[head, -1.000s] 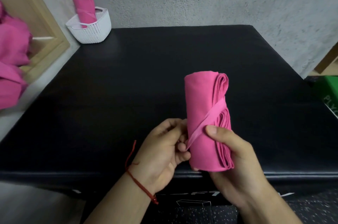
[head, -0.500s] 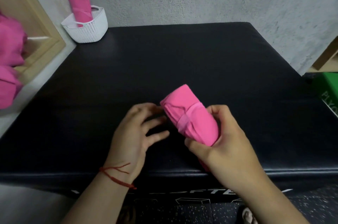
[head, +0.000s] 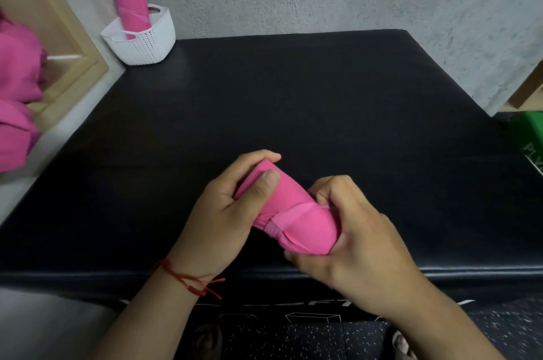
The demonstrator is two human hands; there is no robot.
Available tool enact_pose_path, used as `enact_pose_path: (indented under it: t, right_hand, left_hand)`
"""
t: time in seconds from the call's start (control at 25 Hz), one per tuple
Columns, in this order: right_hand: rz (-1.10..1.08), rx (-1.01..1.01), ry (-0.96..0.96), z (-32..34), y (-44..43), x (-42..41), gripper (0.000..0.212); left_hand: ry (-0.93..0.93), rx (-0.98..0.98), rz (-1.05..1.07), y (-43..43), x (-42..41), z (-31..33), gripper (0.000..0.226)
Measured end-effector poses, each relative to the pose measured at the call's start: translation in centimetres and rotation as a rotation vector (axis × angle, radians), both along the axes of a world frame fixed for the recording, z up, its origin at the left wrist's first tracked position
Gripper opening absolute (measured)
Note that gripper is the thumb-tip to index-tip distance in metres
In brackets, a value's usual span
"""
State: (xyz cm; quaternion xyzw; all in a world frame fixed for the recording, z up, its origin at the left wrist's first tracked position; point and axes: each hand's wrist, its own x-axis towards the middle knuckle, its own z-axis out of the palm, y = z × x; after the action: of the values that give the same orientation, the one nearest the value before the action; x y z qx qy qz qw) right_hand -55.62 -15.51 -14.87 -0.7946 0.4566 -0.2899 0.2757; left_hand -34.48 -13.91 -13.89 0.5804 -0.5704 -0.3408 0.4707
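A rolled pink cloth (head: 293,212) with a pink strap wrapped around its middle lies slanted just above the near part of the black padded table (head: 293,101). My left hand (head: 226,212) grips its upper left end, thumb on top. My right hand (head: 352,236) grips the lower right end, fingers curled round it by the strap. A red thread is tied on my left wrist.
A white basket (head: 144,42) stands at the table's far left corner with another pink roll (head: 130,8) upright in it. More pink cloth (head: 17,95) hangs at the left by a wooden frame (head: 76,45). A green box (head: 529,136) sits at the right edge.
The roll went from upright to slanted low over the table. My left hand, which was open beside it, now grips its upper end. The view shifted slightly right.
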Motion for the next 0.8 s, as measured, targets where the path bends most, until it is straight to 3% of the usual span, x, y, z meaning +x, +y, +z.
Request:
enact_pose_path:
  t: [0.08,0.2,0.36,0.48,0.56,0.72,0.8]
  right_hand:
    - [0.004,-0.032,-0.069,-0.7,0.0,0.0,0.061]
    - [-0.003,-0.037,-0.189,-1.8,0.0,-0.1,0.051]
    - [0.048,-0.111,-0.161,-2.6,-0.5,-0.4,0.061]
    - [0.103,-0.176,-0.193,-3.2,-0.8,-0.5,0.048]
    - [0.124,-0.171,-0.272,-3.6,-1.1,-0.5,0.041]
    - [0.179,0.167,-0.611,-2.9,-1.6,-0.5,0.033]
    - [0.209,0.244,-0.634,-2.5,-1.5,-0.5,0.034]
  left_hand:
    - [0.051,0.031,0.064,-0.2,-0.2,-0.2,0.033]
    - [0.291,0.151,0.168,-0.6,-0.3,-0.3,0.031]
    - [0.445,0.305,0.209,-0.8,-0.3,-0.7,0.036]
    - [0.556,0.438,0.226,-0.9,0.0,-0.7,0.04]
    - [0.496,0.402,0.208,-0.7,0.6,-0.6,0.038]
    - [0.13,-0.024,-0.048,0.5,1.5,-0.8,0.043]
    - [0.024,-0.129,-0.028,0.5,1.6,-1.0,0.029]
